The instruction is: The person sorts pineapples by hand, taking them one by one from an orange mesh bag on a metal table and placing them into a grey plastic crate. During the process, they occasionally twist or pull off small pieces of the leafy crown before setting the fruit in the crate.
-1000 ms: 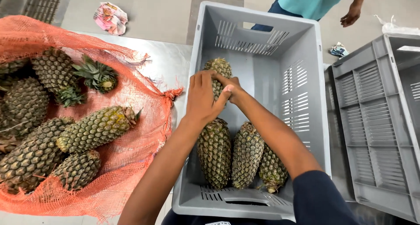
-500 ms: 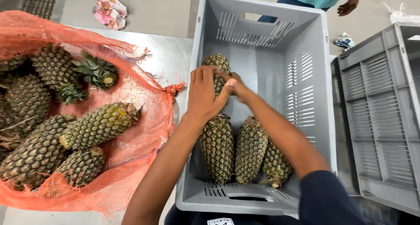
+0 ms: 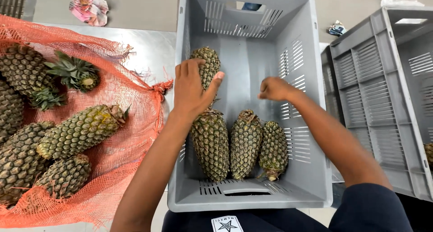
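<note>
A grey plastic crate (image 3: 252, 200) stands in front of me. Three pineapples lie side by side at its near end (image 3: 246, 144). A fourth pineapple (image 3: 207, 65) lies further in along the left wall. My left hand (image 3: 191, 90) rests on this far pineapple, fingers spread over it. My right hand (image 3: 275, 88) hovers over the middle of the crate, fingers curled, with nothing in it.
An orange net sack (image 3: 112, 151) lies open on the steel table at left with several pineapples, one (image 3: 81, 130) nearest the crate. A second grey crate (image 3: 383, 78) stands at right. Crumpled paper (image 3: 89, 6) lies on the floor beyond.
My right hand has let go of the far pineapple and moved right. The pineapple now lies in the crate under my left hand alone. The person at the back has left view.
</note>
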